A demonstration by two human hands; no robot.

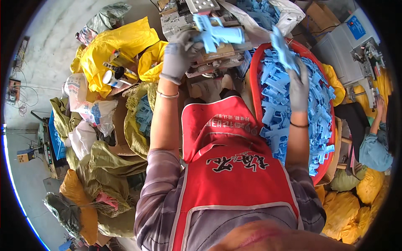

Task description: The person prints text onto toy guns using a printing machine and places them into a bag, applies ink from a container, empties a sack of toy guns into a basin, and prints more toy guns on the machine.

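My left hand (178,58), in a grey glove, is closed on a light blue plastic toy gun (220,34). It holds the toy gun above the small machine (180,21) in front of me. My gloved right hand (299,85) grips a long light blue plastic toy gun part (283,49), seen nearly edge-on, over the far side of a big red tub (254,79). Many similar light blue toy gun pieces (276,113) fill that tub. The exact shape of the piece in my right hand is partly hidden by its angle.
Yellow sacks (121,42) and an olive woven bag (144,125) with blue pieces stand at left. More blue parts (261,14) lie behind the tub in a white sack. At right, a person (374,144) works by another machine (368,62).
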